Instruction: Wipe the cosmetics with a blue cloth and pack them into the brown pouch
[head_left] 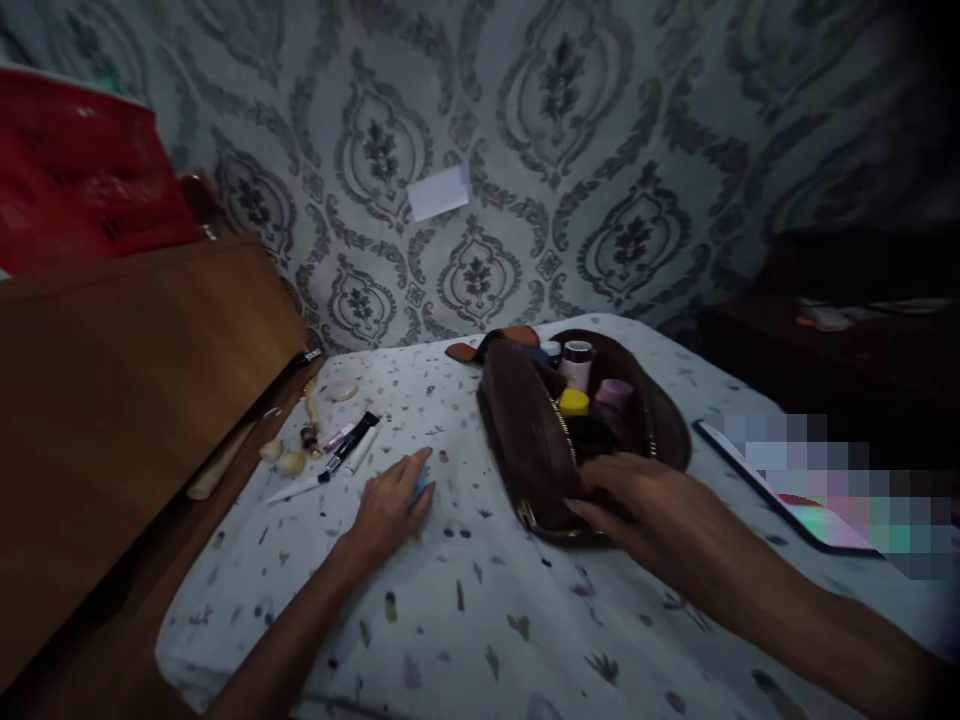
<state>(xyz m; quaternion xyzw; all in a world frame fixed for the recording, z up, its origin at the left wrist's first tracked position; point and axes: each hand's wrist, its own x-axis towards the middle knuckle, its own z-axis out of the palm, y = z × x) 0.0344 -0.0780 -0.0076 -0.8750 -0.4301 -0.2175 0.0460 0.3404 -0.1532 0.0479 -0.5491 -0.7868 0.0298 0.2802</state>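
Note:
A brown zippered toiletry bag (525,430) lies unzipped on the patterned bedsheet. Inside it are a pale bottle with a dark cap (577,366), a yellow-topped item (574,402) and a purple jar (613,396). My right hand (637,495) grips the bag's near rim, thumb outside and fingers over the edge; the fingertips are hidden inside. Left of the bag, my left hand (391,502) rests low over the sheet, thumb and fingers closed around a small blue thing (420,487) that is mostly covered. Beyond this hand lie a black tube (360,440) and a white tube (364,450).
Small shell-like pieces (291,463) and a round clear lid (343,389) lie at the left, by a wooden cabinet (142,400) with a red bag (90,170) on top. A phone (780,490) lies to the right. Patterned wallpaper (480,120) stands behind.

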